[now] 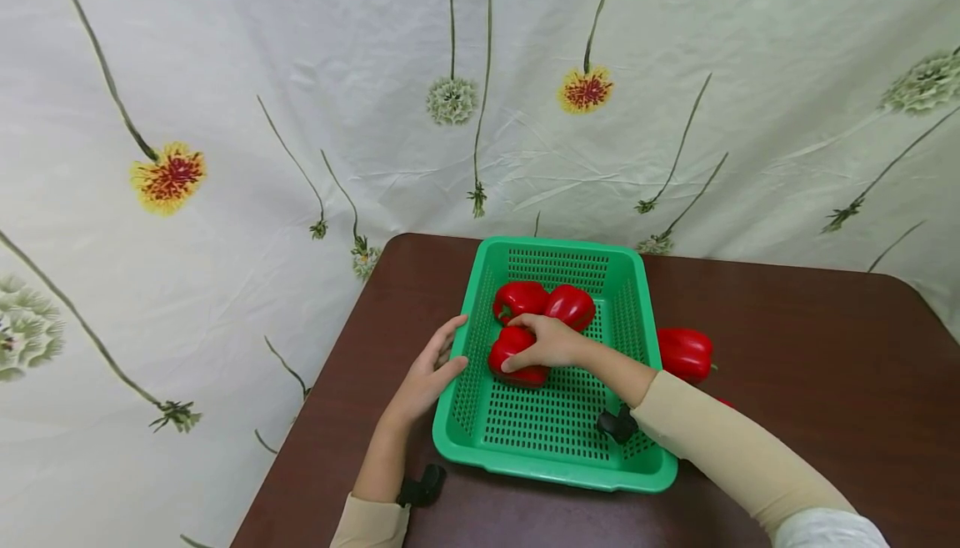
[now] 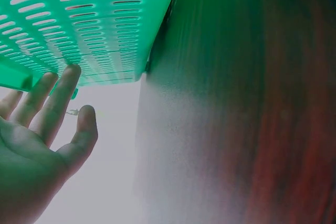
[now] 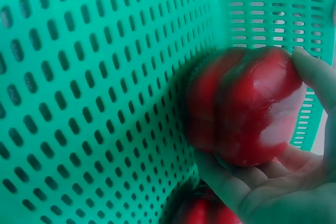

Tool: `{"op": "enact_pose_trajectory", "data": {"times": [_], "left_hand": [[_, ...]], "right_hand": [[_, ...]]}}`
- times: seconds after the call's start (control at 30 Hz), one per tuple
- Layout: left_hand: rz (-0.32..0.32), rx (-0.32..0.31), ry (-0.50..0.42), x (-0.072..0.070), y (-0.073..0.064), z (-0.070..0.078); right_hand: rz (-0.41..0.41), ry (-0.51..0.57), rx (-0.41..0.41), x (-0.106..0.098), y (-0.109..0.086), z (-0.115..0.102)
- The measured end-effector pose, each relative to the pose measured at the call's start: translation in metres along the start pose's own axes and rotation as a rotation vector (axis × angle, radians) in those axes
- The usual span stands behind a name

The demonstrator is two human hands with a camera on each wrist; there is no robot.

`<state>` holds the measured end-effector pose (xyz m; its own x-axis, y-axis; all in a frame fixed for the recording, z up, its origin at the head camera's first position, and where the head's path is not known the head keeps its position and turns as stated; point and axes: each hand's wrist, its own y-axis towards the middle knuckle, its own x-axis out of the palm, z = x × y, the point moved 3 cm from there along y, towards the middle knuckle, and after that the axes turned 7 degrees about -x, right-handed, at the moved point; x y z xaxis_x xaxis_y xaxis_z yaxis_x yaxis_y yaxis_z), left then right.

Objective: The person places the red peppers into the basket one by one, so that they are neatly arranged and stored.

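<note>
In the head view, a green basket [image 1: 555,473] stands on a dark brown tabletop [image 1: 810,339], and inside it, left of the middle, a person's right hand [image 1: 551,344] grips a red bell pepper [image 1: 508,343], the thumb on the near side and the other fingers curled over the top. That smooth skin could slip if the grip is light, and a second pepper [image 1: 519,298] and a third pepper [image 1: 572,308], just beyond, could be knocked by a careless shift. The black wrist device [image 1: 618,425] hangs near the basket's right wall and might snag there, dragging the basket; a shove that way could roll the loose pepper [image 1: 684,353] lying on the tabletop just beside it. In the left wrist view, the left hand [image 2: 31,150] has its fingers loosely spread, holding nothing, close to the slotted wall; whether they touch it I cannot tell. Unsteadied from that side, the basket might slide if bumped. In the right wrist view, the gripped pepper looks plump, deep red and glossy, with rounded lobes, a dark groove between them and a pale shine; thumb and fingers are parted by its full width.
</note>
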<state>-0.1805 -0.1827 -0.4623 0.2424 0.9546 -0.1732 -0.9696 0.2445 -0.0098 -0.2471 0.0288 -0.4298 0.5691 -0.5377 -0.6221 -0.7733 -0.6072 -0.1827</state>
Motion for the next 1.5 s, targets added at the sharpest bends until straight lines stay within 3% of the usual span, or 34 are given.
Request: {"op": "enact_pose_trajectory", "data": {"times": [0.43,0.9,1.17,1.5], "left_hand": [[0.001,0.012,0.005,0.0,0.0,0.001],[-0.001,0.017,0.017,0.001,0.001,0.0],[0.003,0.02,0.009,0.001,0.0,0.002],[0.003,0.014,0.012,0.002,0.0,0.003]], "right_hand": [[-0.006,0.035,-0.026,-0.003,0.002,0.002],[0.015,0.244,-0.095,-0.025,-0.007,-0.008],[0.029,0.301,-0.138,-0.046,-0.024,-0.01],[0.073,0.346,-0.123,-0.081,-0.059,0.005]]}}
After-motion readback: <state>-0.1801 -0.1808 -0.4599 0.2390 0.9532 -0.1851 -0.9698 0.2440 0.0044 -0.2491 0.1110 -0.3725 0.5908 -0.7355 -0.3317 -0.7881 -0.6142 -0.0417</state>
